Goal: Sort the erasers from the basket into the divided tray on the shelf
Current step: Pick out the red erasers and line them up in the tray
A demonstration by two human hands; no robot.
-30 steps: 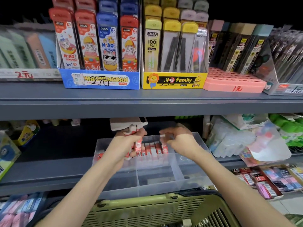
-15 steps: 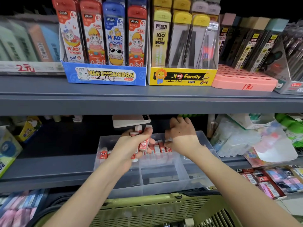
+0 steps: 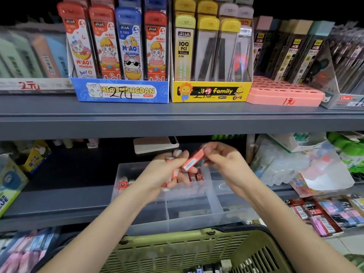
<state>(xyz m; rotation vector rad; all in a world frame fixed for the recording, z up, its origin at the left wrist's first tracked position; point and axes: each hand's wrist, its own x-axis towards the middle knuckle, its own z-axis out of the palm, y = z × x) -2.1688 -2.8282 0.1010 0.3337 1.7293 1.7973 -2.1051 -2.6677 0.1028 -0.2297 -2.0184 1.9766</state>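
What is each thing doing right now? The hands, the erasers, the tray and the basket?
Left hand: grips a bunch of erasers.
Right hand: pinches one red eraser, tilted, above the tray.
Divided tray: a row of erasers stands in a back compartment; the front compartments look bare.
Basket: below the tray, a few things lie at its bottom.

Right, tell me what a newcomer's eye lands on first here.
Centre, over the tray, the right hand pinches a red eraser beside the left hand, which grips more erasers. A blue box and a yellow box stand on the upper shelf; a green basket sits lowest.
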